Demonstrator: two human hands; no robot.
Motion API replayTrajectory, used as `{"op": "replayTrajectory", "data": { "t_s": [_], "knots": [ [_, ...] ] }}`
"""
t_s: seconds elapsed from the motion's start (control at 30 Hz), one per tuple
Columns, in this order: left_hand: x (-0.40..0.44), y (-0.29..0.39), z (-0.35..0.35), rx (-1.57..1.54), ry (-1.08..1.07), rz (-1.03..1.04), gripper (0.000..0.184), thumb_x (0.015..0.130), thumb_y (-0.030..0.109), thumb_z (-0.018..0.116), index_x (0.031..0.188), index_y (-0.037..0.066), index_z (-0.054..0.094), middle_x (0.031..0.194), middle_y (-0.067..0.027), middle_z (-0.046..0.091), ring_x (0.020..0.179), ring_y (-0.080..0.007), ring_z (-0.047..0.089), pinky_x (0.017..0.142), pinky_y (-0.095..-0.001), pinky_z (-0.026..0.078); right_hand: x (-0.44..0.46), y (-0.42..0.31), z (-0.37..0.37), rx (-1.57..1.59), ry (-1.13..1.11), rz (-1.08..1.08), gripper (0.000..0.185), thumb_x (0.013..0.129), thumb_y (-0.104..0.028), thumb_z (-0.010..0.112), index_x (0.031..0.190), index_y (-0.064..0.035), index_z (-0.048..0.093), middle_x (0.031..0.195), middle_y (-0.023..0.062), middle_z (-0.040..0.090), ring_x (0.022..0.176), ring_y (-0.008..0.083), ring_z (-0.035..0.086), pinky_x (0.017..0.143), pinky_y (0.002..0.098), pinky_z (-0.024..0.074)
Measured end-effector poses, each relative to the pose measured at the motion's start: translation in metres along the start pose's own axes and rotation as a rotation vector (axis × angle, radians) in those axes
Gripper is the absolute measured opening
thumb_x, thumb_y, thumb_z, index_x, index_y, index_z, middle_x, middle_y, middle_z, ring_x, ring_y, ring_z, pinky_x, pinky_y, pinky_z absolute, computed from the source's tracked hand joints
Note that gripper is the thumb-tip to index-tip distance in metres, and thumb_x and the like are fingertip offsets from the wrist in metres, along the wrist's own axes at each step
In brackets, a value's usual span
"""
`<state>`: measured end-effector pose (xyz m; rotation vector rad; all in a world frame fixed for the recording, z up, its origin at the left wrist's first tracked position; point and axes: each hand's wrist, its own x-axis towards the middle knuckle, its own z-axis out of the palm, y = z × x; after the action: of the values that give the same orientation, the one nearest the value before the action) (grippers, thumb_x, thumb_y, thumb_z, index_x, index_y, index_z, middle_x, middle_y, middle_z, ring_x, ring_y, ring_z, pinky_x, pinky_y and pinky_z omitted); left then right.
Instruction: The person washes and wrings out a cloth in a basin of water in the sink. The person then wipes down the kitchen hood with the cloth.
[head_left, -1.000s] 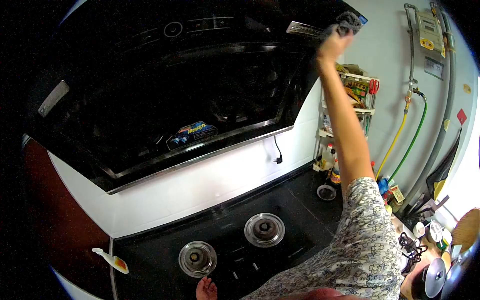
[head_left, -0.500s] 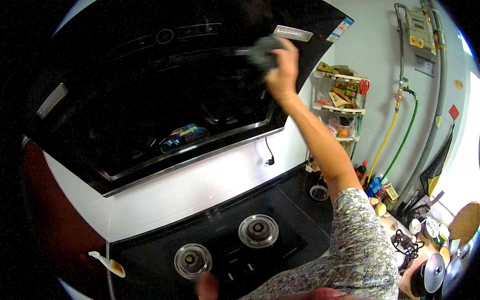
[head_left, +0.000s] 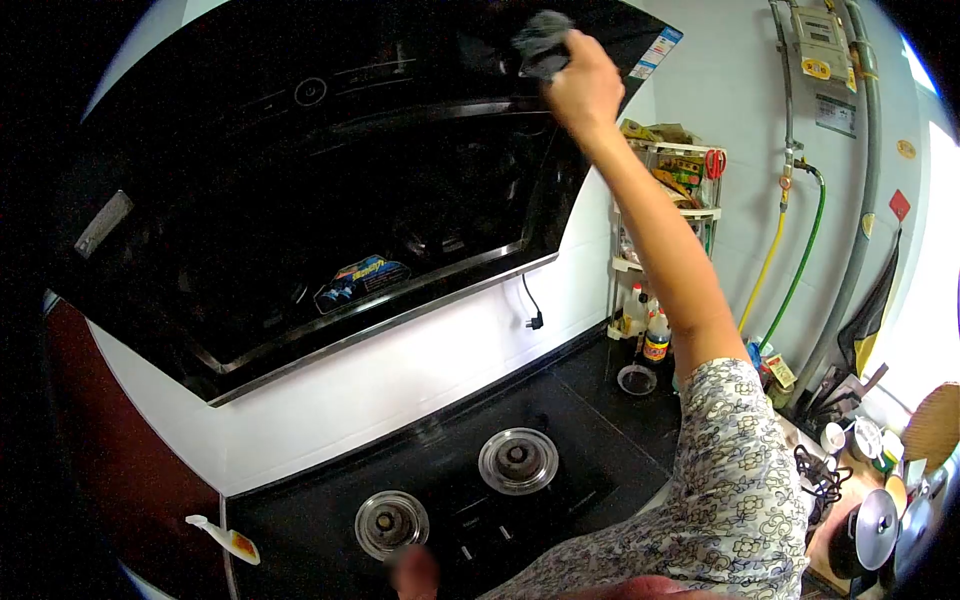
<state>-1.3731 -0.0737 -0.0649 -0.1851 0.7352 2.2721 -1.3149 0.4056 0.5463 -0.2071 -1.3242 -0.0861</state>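
High up, my right hand [head_left: 588, 88] grips a dark grey cloth [head_left: 543, 45] against the upper right front of the black range hood [head_left: 330, 180]. The arm is stretched out, with the fingers wrapped round the cloth's edge. Low in view, my left hand [head_left: 414, 572] is a blur beside the left burner [head_left: 392, 524] of the black gas stove; its fingers cannot be made out. The right burner [head_left: 518, 461] lies farther up the cooktop.
A white-handled scraper-like tool [head_left: 226, 540] lies at the lower left. Behind the arm stands a shelf rack [head_left: 668, 213] with packets and bottles. Gas pipes and a meter [head_left: 822, 38] are on the right wall. A lidded pot [head_left: 868, 532] sits at the lower right.
My right hand with the cloth has moved left from the hood's right corner, down across its front, then up again. My left hand stays low near the left burner.
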Motion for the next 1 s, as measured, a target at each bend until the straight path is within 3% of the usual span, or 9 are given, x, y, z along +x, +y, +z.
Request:
{"op": "replayTrajectory", "data": {
  "t_s": [0.2,0.37,0.53,0.6,0.67,0.73,0.8,0.9,1.0],
  "knots": [
    [0.045,-0.003,-0.077,-0.377,0.027,-0.112,0.023,0.087,0.023,0.049,0.100,0.005,0.054,0.074,-0.0039,0.053,0.065,-0.0200,0.053,0.061,-0.0360,0.047,0.015,0.092,-0.003,0.158,0.125,0.513,0.030,0.064,-0.021,0.062,0.092,-0.0096,0.062,0.088,0.0166,0.062,0.083,0.0356,0.057,0.072,0.0422,0.0448],
    [0.015,0.001,0.005,0.220,-0.042,0.132,0.017,0.086,0.021,0.052,0.093,0.006,0.055,0.077,-0.0043,0.056,0.066,-0.0198,0.055,0.058,-0.0354,0.048,0.009,0.032,0.014,0.157,0.268,-0.110,0.021,0.062,-0.005,0.054,0.082,-0.0040,0.062,0.087,0.0143,0.056,0.087,0.0322,0.052,0.077,0.0386,0.0429],
    [0.015,-0.011,0.075,0.250,0.216,0.068,0.016,0.084,0.020,0.054,0.092,0.006,0.056,0.077,-0.0057,0.056,0.066,-0.0184,0.055,0.057,-0.0319,0.049,0.020,0.065,0.011,-0.019,0.178,0.100,0.026,0.066,-0.007,0.054,0.089,-0.0106,0.064,0.093,0.0103,0.060,0.087,0.0273,0.057,0.075,0.0369,0.0458],
    [0.021,-0.008,0.063,0.221,0.201,0.050,0.017,0.084,0.021,0.055,0.092,0.006,0.056,0.077,-0.0060,0.057,0.066,-0.0182,0.055,0.057,-0.0308,0.049,0.027,0.108,-0.006,0.332,-0.023,0.559,0.021,0.071,-0.016,0.061,0.090,-0.0098,0.064,0.091,0.0097,0.064,0.080,0.0237,0.061,0.070,0.0344,0.0476],
    [0.023,-0.005,0.050,0.194,0.123,0.057,0.017,0.083,0.022,0.056,0.091,0.007,0.056,0.078,-0.0061,0.058,0.066,-0.0181,0.056,0.057,-0.0306,0.050,0.032,0.129,-0.004,0.346,0.041,0.649,0.028,0.072,-0.028,0.068,0.092,-0.0083,0.064,0.088,0.0107,0.065,0.077,0.0211,0.063,0.066,0.0329,0.0479],
    [0.023,-0.002,0.033,0.177,0.050,0.056,0.018,0.083,0.023,0.057,0.091,0.008,0.056,0.079,-0.0062,0.058,0.067,-0.0180,0.056,0.057,-0.0303,0.050,0.036,0.095,0.002,0.389,0.202,0.311,0.027,0.072,-0.020,0.069,0.089,-0.0006,0.061,0.077,0.0109,0.064,0.064,0.0218,0.060,0.059,0.0291,0.0472],
    [0.036,-0.004,0.006,0.431,-0.021,0.229,0.018,0.083,0.024,0.057,0.091,0.008,0.056,0.080,-0.0061,0.058,0.067,-0.0178,0.056,0.058,-0.0302,0.050,0.053,0.080,0.025,-0.139,0.395,-0.220,0.025,0.068,-0.012,0.064,0.091,-0.0012,0.061,0.081,0.0159,0.063,0.071,0.0320,0.060,0.066,0.0309,0.0466],
    [0.065,-0.016,-0.018,0.719,0.008,0.448,0.019,0.083,0.023,0.056,0.092,0.006,0.056,0.078,-0.0054,0.058,0.066,-0.0170,0.055,0.059,-0.0299,0.049,0.056,0.026,-0.007,0.229,0.208,-0.082,0.028,0.065,-0.007,0.057,0.092,-0.0010,0.060,0.083,0.0216,0.060,0.076,0.0365,0.058,0.070,0.0333,0.0451],
    [0.024,-0.019,0.058,0.248,0.210,0.195,0.019,0.083,0.023,0.056,0.091,0.005,0.056,0.076,-0.0040,0.057,0.063,-0.0158,0.054,0.055,-0.0287,0.048,0.052,0.085,0.000,0.293,0.137,0.128,0.025,0.072,-0.014,0.068,0.092,-0.0018,0.061,0.080,0.0125,0.064,0.068,0.0202,0.059,0.065,0.0302,0.0468]
  ]
}}
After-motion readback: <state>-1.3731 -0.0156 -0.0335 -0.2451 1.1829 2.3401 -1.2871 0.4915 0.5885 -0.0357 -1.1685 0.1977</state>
